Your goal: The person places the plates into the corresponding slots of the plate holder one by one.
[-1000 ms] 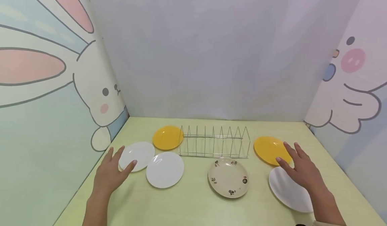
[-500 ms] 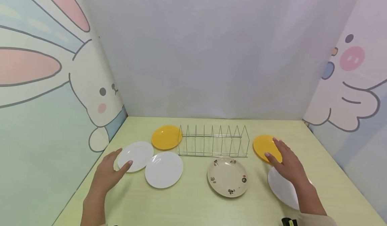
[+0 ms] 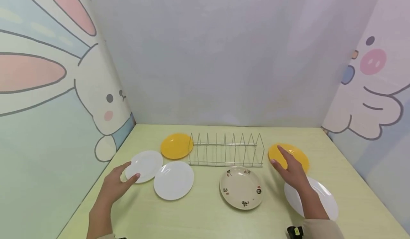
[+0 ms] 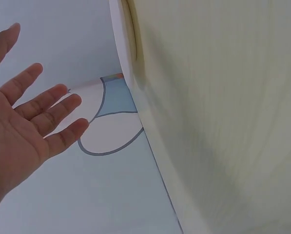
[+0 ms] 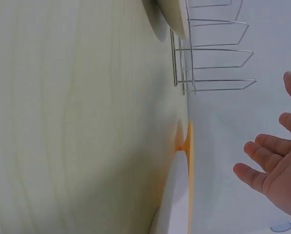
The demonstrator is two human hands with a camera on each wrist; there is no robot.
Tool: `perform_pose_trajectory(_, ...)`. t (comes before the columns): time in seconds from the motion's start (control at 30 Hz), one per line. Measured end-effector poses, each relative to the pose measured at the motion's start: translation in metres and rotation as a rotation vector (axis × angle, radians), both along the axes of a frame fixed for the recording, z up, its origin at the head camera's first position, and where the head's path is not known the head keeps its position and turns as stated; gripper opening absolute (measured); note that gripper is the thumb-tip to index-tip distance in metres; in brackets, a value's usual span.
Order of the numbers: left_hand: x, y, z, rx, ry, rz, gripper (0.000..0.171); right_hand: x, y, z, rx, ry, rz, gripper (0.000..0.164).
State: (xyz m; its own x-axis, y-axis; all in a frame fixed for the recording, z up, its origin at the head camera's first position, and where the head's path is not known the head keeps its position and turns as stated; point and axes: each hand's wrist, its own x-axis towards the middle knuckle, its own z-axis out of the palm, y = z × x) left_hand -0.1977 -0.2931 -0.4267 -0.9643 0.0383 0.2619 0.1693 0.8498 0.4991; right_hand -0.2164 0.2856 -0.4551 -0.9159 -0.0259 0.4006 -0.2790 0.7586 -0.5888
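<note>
Hovering above the surface (image 3: 192, 221), apparently at the reaching stage.
Left hand (image 3: 112, 185) empty, fingers spread, near the leftmost white plate (image 3: 148, 163); right hand (image 3: 292, 170) likewise empty, near the yellow plate (image 3: 298, 156) right of the wire rack (image 3: 225, 153). Judged: any grasp calls for lowering, then pinching a rim.
</note>
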Motion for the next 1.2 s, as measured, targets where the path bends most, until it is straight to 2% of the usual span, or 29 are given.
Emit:
perform_pose_trajectory(0.33, -0.012, -0.008, -0.011, 0.03, -0.107, 0.016, 0.07, -0.016, -0.013, -0.006, -0.198, -0.088, 0.044, 0.062)
perform_pose_trajectory(0.57, -0.012, -0.017, -0.015, 0.076, -0.157, 0.032, 0.071, -0.029, -0.016, -0.007, -0.265, -0.147, 0.084, 0.065)
perform_pose_trajectory(0.7, -0.017, -0.023, -0.019, 0.107, -0.18, 0.035, 0.071, -0.037, -0.019, -0.006, -0.273, -0.155, 0.079, 0.065)
perform_pose_trajectory(0.97, -0.029, -0.028, -0.029, 0.175, -0.225, 0.036, 0.076, -0.053, -0.021, -0.008, -0.324, -0.153, 0.131, 0.064)
perform_pose_trajectory(1.2, -0.036, -0.034, -0.031, 0.21, -0.284, 0.056, 0.078, -0.064, -0.023, -0.013, -0.44, -0.162, 0.157, 0.056)
